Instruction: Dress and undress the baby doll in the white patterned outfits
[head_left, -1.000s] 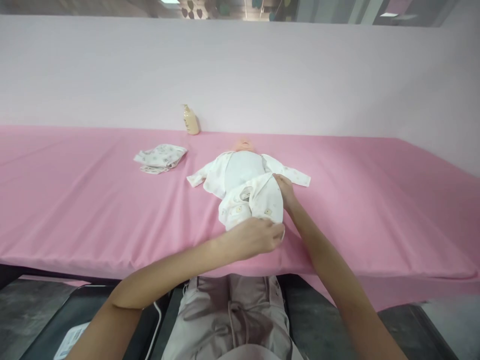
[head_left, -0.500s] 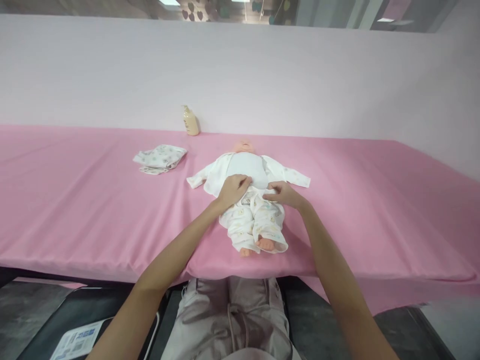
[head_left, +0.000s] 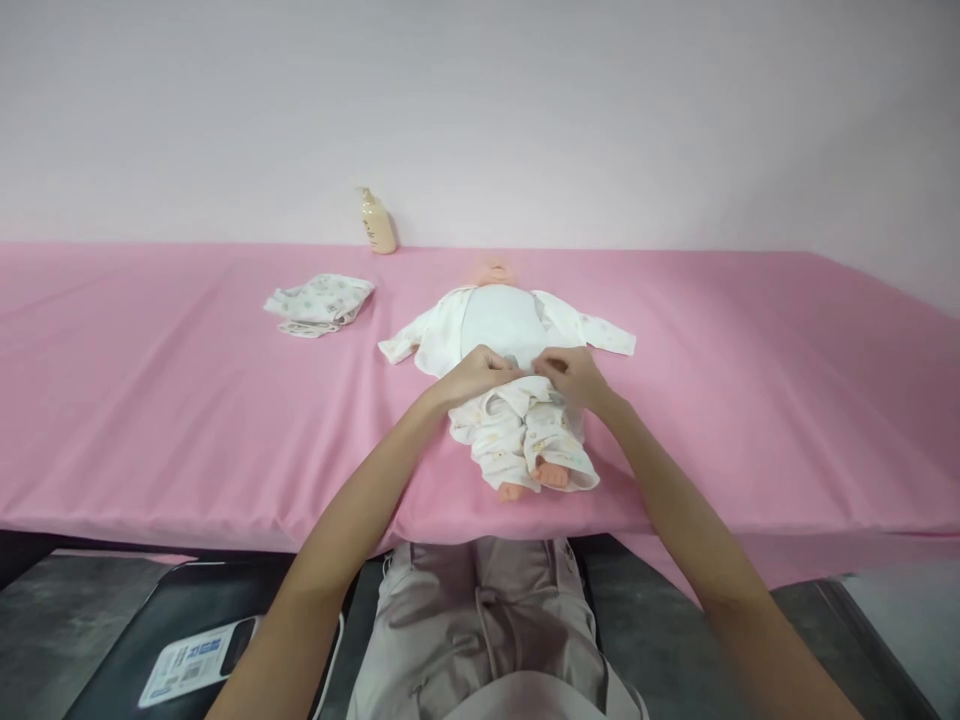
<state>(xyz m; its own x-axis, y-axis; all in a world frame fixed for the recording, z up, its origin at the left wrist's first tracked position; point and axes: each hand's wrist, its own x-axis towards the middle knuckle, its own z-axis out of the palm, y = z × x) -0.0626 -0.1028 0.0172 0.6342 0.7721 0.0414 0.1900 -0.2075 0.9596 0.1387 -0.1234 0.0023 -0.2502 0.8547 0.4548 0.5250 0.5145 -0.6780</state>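
Gripped the trousers (head_left: 506,428) by the top with left hand (head_left: 478,374) at eleven o'clock and right hand (head_left: 574,376) at one, presumably for even tension; lay on the doll (head_left: 499,315), near the six-o'clock edge of the table (head_left: 720,420).

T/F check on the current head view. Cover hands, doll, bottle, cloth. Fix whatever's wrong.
1. The left hand and right hand are both at the waist of the doll. True.
2. Nothing of the doll shows below the trousers. False: both feet stick out at the bottom.
3. The folded cloth lies on the pink cover, left of the doll. True.
4. The sleeves are crossed over the doll's chest. False: they are spread out to either side.
5. The pump bottle stands at the far edge of the cover, by the wall. True.
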